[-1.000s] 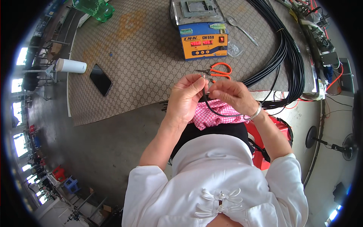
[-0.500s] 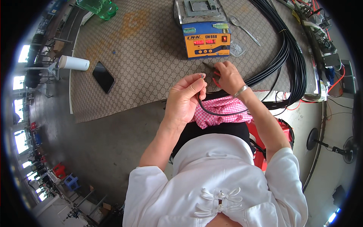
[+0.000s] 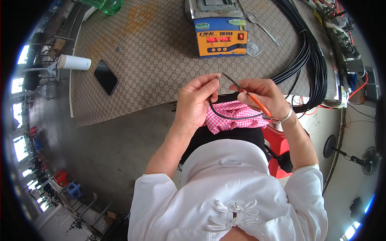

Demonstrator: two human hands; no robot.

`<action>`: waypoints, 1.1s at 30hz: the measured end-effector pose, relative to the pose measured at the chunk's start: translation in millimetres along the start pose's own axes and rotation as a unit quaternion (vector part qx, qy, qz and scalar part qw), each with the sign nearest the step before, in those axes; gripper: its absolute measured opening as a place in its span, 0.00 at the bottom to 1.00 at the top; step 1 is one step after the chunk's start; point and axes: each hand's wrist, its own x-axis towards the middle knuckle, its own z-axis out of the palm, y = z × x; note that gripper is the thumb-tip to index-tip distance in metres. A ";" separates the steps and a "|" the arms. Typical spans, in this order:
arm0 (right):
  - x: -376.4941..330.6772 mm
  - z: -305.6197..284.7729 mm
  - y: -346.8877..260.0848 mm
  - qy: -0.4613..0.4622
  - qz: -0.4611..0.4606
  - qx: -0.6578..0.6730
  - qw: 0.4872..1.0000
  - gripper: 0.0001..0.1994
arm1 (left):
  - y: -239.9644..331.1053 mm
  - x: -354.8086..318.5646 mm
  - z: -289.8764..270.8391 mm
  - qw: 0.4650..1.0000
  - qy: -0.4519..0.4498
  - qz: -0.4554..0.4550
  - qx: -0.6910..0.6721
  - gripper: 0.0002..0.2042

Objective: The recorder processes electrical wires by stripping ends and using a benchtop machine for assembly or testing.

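My left hand (image 3: 198, 98) pinches a black cable (image 3: 231, 118) near its end. Thin, loose wire ends (image 3: 217, 76) stick out above the fingertips. From there the cable loops down and right across a pink checked cloth (image 3: 229, 110) on my lap. Closed around a slim orange-handled tool (image 3: 257, 103) with a long, narrow metal tip is my right hand (image 3: 265, 96). Whether it is pliers or scissors I cannot tell. Its tip points up and left, close beside the wire ends; contact is not clear.
A blue and orange soldering pot (image 3: 221, 42) with lit red displays stands behind my hands. Right of it lie a spoon (image 3: 263, 29) and a large coil of black cable (image 3: 315, 68). A phone (image 3: 106, 77), a white cup (image 3: 74, 62) and a green bottle (image 3: 106, 5) are at left.
My right hand has lifted the orange-handled tool from the table near the soldering pot and brought it towards me, its tip now beside the wire ends. My left hand keeps its pinch.
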 end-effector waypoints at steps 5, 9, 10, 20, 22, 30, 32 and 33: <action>2.3 2.1 4.2 -0.002 -0.030 -0.073 0.997 0.15 | 0.3 -0.8 -0.3 1.000 0.002 -0.004 -0.003 0.09; 1.9 3.1 1.0 0.007 0.004 -0.057 0.998 0.15 | 0.0 -0.2 -0.8 1.000 -0.002 0.001 -0.005 0.09; 2.1 2.5 2.0 0.007 0.002 -0.062 0.998 0.15 | -0.2 -0.1 -0.8 1.000 -0.002 0.002 -0.004 0.09; 1.6 2.7 -2.9 0.004 0.029 -0.046 0.998 0.14 | -1.4 -0.2 -1.9 1.000 -0.006 0.018 0.005 0.09; 1.7 3.1 -3.4 0.004 0.031 -0.040 0.999 0.14 | -1.3 -0.1 -1.8 1.000 -0.005 0.022 0.008 0.08; 1.4 5.7 -2.8 0.013 0.056 -0.025 0.998 0.13 | -2.7 -0.3 -1.4 0.999 0.011 0.028 0.013 0.08; 2.0 7.1 -3.1 0.020 0.044 -0.036 0.998 0.13 | -2.7 -0.2 -1.8 0.999 0.010 0.032 0.018 0.08; 2.1 7.1 -2.4 0.020 0.040 -0.038 0.998 0.13 | -2.7 -0.2 -1.8 0.999 0.009 0.033 0.020 0.08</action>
